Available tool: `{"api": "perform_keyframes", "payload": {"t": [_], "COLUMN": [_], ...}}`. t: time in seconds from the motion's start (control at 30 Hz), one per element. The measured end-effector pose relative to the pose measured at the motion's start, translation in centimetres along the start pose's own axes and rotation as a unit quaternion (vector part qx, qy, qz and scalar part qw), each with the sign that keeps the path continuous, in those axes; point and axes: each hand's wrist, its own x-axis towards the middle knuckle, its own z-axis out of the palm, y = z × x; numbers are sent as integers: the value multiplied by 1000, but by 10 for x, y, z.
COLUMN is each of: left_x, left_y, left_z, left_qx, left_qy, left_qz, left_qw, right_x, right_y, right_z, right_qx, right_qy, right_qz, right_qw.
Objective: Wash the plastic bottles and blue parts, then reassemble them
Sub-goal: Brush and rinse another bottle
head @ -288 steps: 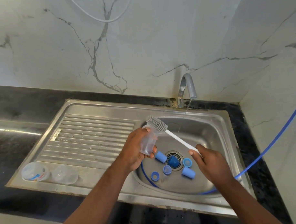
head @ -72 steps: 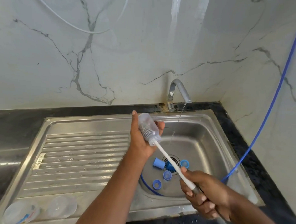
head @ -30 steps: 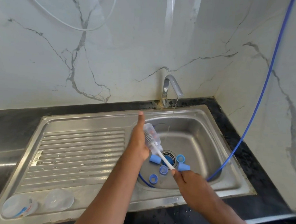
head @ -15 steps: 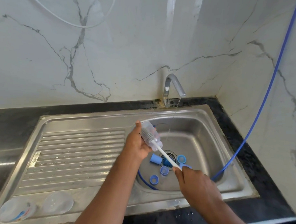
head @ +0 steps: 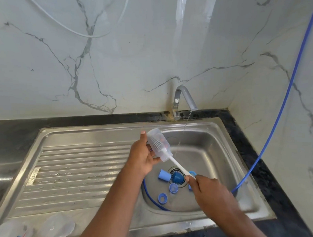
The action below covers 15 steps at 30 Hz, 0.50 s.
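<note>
- Left hand (head: 141, 159): grip closed round the plastic bottle (head: 157, 146), thumb up beside its base, fingers curled under near the neck. The bottle is held in the air over the left edge of the sink (head: 215, 160) basin, tilted with its mouth down and to the right. My reading is that this tilt lets the brush enter straight and the water drain out.
- Right hand (head: 208, 191): grip closed on the lower end of the white brush handle (head: 177, 164). The bristle head sits inside the bottle, visible through the clear wall.
- Tap (head: 184, 98) runs a thin stream (head: 185, 128) into the basin, just right of the bottle and not touching it.
- Blue parts lie loose on the basin floor around the drain: a blue sleeve (head: 164, 174) and two blue rings (head: 173, 187) (head: 162, 198). Another is partly hidden behind the right hand. They look to be waiting their turn, kept where rinse water reaches them.
- Two clear containers (head: 57, 226) (head: 12, 233) stand at the front left of the drainboard, well apart from the work.
- Versus 9.6 s ago: the brush head was then outside, at the bottle's mouth. It is now fully inside.
- Versus 2.4 s ago: the right hand has moved from the front rim inward, over the drain.
- Blue parts unmoved throughout.
- Judgement: interior scrubbing of this bottle is under way; reassembly not begun.
</note>
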Motion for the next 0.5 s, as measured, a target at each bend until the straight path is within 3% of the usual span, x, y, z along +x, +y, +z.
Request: {"api": "perform_keyframes", "payload": {"t": [0.03, 0.1, 0.17, 0.23, 0.33, 0.37, 0.43, 0.5], "left_x": [-3, -8, -15, -21, -23, -23, -20, -13], "left_y": [0, -3, -8, -10, -7, -4, 0, 2], "left_z": [2, 9, 15, 17, 21, 23, 23, 15], "left_qx": [-11, -40, -73, -144, -188, -171, -57, 25], "left_qy": [-9, -26, -27, -54, -111, -121, -97, -25], "left_qz": [-3, -1, -8, -1, 49, 69, 96, 75], "left_qw": [1000, 999, 997, 988, 975, 975, 989, 997], "right_x": [-2, -6, -12, -12, -7, -6, -5, -3], "right_y": [-3, -8, -10, -4, 5, 4, -1, -1], "right_z": [2, 4, -3, -19, -35, -36, -31, -21], "right_qx": [7, 121, 303, 395, 441, 441, 372, 169], "right_qy": [-11, -85, -217, -344, -385, -358, -242, -87], "right_qz": [0, -3, 51, 88, 79, 76, 48, 1], "right_qw": [1000, 989, 927, 847, 807, 820, 895, 982]}}
